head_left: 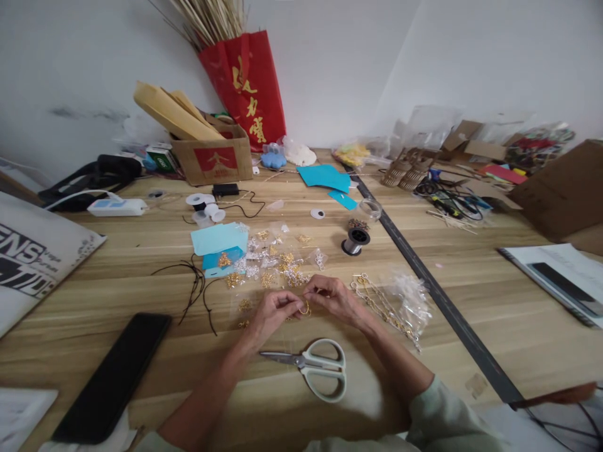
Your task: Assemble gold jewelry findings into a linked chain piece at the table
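Note:
A small loop of gold beads (306, 309) hangs between my hands over the middle of the table. My left hand (277, 311) pinches it from the left, thumb and forefinger pressed together. From the other side my right hand (333, 296) pinches its upper end; the exact spot between the fingertips is too small to make out. Just beyond the fingers lie gold and silver beads and findings (289, 267) in small clear bags. Scissors with pale green handles (325, 370) rest on the wood in front of me, below both hands.
Right of my hands lie gold chains (377, 298) and a crumpled clear bag (412, 301). A wire spool (355, 241) stands beyond. Black cords (195, 289), blue cards (219, 240) and a black phone (115, 376) are on the left. A dark strip (438, 285) crosses the table.

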A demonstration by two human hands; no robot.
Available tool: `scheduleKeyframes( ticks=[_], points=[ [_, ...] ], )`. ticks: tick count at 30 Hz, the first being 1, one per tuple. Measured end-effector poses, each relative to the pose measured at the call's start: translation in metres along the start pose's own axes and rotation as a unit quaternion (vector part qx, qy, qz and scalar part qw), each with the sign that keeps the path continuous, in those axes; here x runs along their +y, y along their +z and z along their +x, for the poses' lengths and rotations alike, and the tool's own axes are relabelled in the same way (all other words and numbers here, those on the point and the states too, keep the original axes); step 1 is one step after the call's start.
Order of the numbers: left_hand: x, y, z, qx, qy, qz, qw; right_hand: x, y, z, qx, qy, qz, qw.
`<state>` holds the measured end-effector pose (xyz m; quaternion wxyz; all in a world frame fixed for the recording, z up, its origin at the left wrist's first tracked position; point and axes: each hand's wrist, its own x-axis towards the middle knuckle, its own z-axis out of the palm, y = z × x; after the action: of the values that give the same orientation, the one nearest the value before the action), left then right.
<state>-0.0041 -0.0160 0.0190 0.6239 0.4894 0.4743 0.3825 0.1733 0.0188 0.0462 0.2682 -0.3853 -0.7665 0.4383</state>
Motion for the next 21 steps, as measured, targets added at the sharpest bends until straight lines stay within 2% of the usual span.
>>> scheduleKeyframes(
  ticks=[4,9,13,17,21],
  points=[
    [-0.001,-0.002,0.002,0.001,0.004,0.005,1.0,0.004,-0.005,-0.001,0.002,0.004,0.025,1.0],
    [0.0,-0.002,0.001,0.003,0.031,0.09,0.996,0.005,-0.019,-0.007,-0.065,0.028,0.08,0.994],
    [0.003,-0.001,0.0,0.028,0.063,0.165,0.984,0.005,-0.033,-0.011,-0.101,0.046,0.093,0.989],
    [0.002,0.003,0.002,0.042,0.137,0.288,0.947,0.011,-0.041,-0.012,-0.11,0.049,0.078,0.99],
    [-0.003,0.007,0.007,-0.008,0.199,0.413,0.889,0.019,-0.043,-0.012,-0.121,0.056,0.073,0.988]
  ],
)
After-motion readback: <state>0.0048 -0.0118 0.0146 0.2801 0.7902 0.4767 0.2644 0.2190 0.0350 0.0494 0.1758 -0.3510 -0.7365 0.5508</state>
